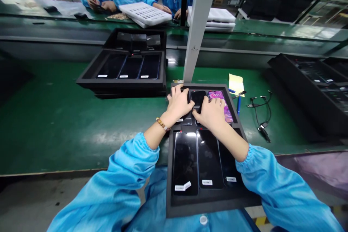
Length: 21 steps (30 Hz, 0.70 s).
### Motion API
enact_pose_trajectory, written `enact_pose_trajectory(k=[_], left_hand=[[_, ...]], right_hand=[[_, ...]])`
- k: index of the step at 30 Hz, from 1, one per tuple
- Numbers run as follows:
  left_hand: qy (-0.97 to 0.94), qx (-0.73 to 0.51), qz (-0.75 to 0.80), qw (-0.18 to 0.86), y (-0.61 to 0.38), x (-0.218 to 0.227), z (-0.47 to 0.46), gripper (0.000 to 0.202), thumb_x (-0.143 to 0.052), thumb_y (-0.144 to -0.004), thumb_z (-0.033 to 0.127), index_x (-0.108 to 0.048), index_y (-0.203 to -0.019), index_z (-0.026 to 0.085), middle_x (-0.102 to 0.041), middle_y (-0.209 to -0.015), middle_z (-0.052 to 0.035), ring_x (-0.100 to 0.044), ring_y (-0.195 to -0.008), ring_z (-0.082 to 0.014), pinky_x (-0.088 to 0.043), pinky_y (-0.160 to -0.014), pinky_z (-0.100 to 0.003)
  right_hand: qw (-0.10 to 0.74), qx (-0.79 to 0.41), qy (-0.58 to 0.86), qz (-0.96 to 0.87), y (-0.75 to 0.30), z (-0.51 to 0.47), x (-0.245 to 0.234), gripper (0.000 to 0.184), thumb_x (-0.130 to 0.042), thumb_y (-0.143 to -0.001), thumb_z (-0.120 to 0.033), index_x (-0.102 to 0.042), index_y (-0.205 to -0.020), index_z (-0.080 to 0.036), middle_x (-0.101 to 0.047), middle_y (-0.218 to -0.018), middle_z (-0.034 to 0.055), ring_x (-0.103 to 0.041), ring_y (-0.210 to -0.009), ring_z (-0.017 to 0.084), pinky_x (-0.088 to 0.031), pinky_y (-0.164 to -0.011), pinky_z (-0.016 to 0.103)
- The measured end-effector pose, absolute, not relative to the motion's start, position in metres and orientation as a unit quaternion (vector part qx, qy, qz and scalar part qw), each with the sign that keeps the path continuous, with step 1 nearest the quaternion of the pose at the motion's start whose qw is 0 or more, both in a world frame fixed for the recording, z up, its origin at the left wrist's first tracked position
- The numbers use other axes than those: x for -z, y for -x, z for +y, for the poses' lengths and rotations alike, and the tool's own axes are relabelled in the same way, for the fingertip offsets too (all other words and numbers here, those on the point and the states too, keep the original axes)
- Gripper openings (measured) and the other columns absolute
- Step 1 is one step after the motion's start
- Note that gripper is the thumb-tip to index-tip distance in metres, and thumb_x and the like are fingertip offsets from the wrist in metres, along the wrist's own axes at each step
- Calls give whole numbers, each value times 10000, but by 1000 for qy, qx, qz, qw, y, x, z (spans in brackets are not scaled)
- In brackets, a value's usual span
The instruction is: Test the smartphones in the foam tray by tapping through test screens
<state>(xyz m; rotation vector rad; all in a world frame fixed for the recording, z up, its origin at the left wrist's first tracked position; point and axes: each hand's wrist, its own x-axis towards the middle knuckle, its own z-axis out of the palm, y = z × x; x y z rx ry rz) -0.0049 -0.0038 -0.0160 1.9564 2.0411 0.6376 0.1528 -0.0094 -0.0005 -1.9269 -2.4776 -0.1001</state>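
Note:
A black foam tray (178, 208) lies partly over the bench's front edge, close to my body. Three dark smartphones with white labels fill its near row, among them the left one (185, 159) and the middle one (208, 161). My left hand (178, 102) rests over the far-left phone, its fingers spread toward the tray's back rim. My right hand (212, 113) lies over the far-middle and far-right phones, fingers apart and thumb pointing left. The far-right phone (216, 95) has a lit pink-purple screen. Both hands partly cover the phones beneath them.
More stacked black trays of phones (92, 74) stand at the back left, and others (304, 108) at the right. A white post (197, 29) rises behind my tray. Cables (262, 116), a blue pen (239, 106) and yellow paper (236, 82) lie right. Two co-workers sit opposite.

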Motion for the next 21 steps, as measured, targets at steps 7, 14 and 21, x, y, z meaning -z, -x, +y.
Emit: enact_pose_trajectory(k=[7, 14, 21], left_hand=[[-664, -248, 693, 129, 5, 21, 0, 529, -698, -899, 270, -658, -1423, 200, -461, -1629, -194, -385, -1530, -457, -521, -1116, -737], [-726, -360, 573, 121, 53, 26, -26, 396, -664, -990, 283, -705, -1380, 226, -516, -1560, -150, -466, -1479, -350, -423, -1280, -620], [-794, -317, 492, 165, 81, 22, -53, 160, -717, -984, 303, -872, -948, 320, -612, -1570, -22, -506, -1412, -327, -464, -1222, -617]], right_hand=[[9, 37, 624, -781, -143, -7, 0, 714, -631, -956, -583, -603, -1336, 21, -698, -1217, 364, -607, -1226, 508, -357, -1087, 591], [193, -77, 483, -850, -255, 0, -11, 513, -503, -1073, -462, -608, -1500, -199, -695, -1464, 164, -582, -1409, 379, -429, -1190, 578], [196, -174, 389, -883, -330, 3, 19, 331, -550, -1086, -360, -721, -1369, -344, -677, -1481, 80, -560, -1468, 311, -435, -1209, 557]])
